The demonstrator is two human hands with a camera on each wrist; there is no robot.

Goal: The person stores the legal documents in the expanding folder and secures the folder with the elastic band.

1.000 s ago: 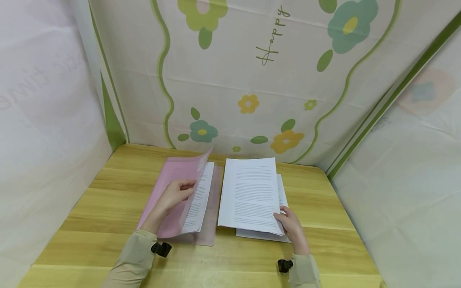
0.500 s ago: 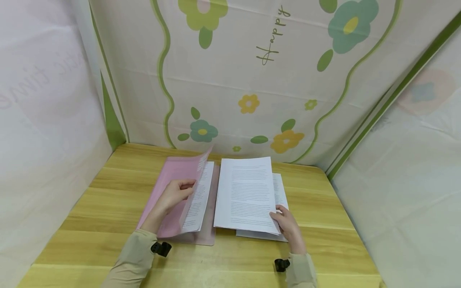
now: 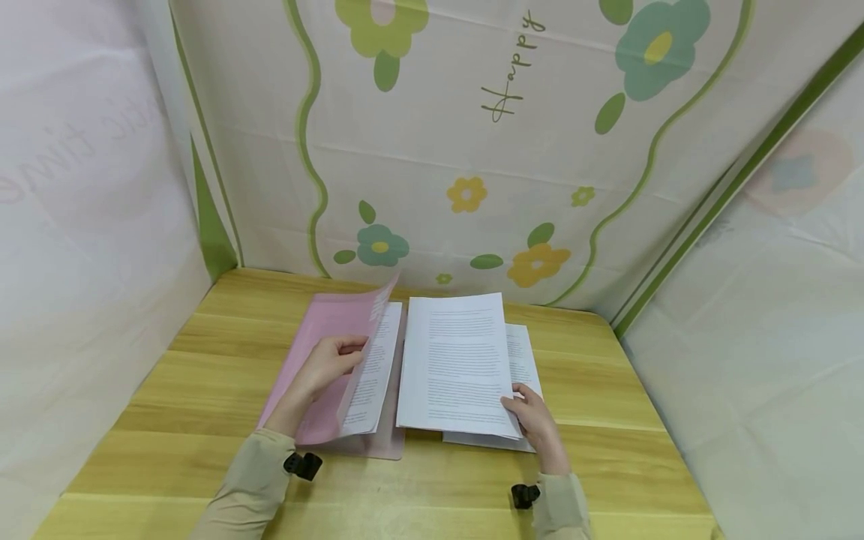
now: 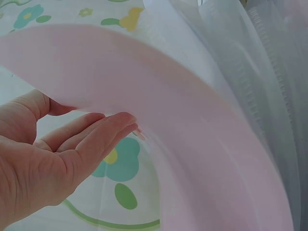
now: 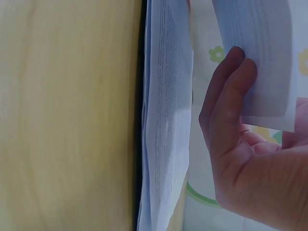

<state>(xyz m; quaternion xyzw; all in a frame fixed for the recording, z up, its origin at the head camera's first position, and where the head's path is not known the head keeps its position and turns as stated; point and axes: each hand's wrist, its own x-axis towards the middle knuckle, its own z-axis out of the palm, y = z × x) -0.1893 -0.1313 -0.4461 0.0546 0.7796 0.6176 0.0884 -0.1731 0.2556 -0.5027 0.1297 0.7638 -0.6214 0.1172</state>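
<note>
My left hand (image 3: 327,367) pinches the free edge of a pink translucent folder's cover (image 3: 334,315) and holds it partly raised. Printed sheets (image 3: 374,375) lie inside the folder, half hidden under the cover. In the left wrist view the cover (image 4: 144,82) bends in a curve over my fingers (image 4: 103,134). My right hand (image 3: 536,420) grips a few printed sheets (image 3: 466,360) by their lower right edge, thumb on top. Those sheets hang above another paper stack (image 3: 523,360), their left edge by the folder's right edge. The right wrist view shows the stack (image 5: 168,110) flat below the held sheets (image 5: 269,62).
Folder and papers lie on a wood-grain table (image 3: 432,495). Flower-printed white cloth (image 3: 405,150) rises behind the table's far edge, and pale cloth walls (image 3: 756,360) stand at both sides. Small black cameras (image 3: 304,466) sit on both wrists.
My right hand has moved the held sheets a little left, up to the folder's right edge, baring more of the stack beneath. My left hand and the raised cover stay in place.
</note>
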